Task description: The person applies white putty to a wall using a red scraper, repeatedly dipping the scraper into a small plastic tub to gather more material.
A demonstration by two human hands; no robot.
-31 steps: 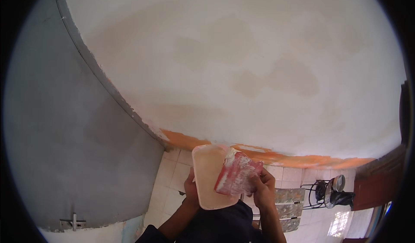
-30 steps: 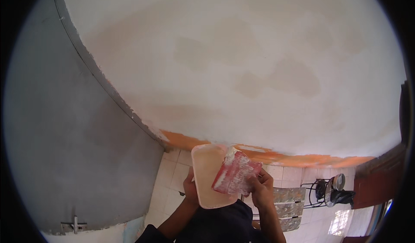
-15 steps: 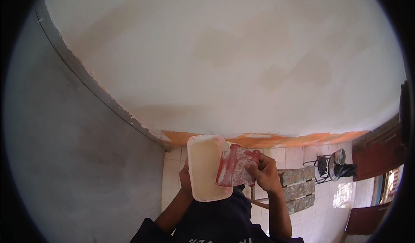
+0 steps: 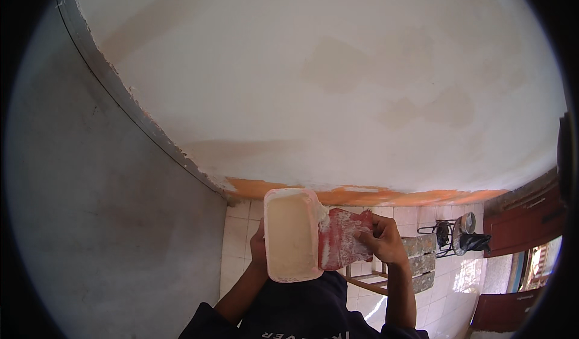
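Note:
My left hand (image 4: 258,246) grips the left side of a rectangular plastic tub (image 4: 269,218), its fingers partly hidden behind it. Smooth off-white paste (image 4: 292,236) fills the tub's inside, and smears of it coat the rim. In my right hand (image 4: 386,240) is a flat red putty spreader (image 4: 347,239), pinched at its right edge with the thumb on top. White paste streaks the spreader's face. Its left edge lies against or just beside the tub's right rim, where a pale lump of paste (image 4: 321,211) clings.
Ahead rises a white wall (image 4: 241,98) with damp-looking beige patches and an orange strip (image 4: 362,195) along its base. A grey panel (image 4: 120,188) stands at left. On the tiled floor are a paint-spattered wooden bench (image 4: 420,260) and a black metal stand (image 4: 445,233). A dark red door (image 4: 525,221) is at right.
My right hand and the spreader have shifted right, away from over the tub to its right rim. The tub stays nearly in place; the view has turned slightly.

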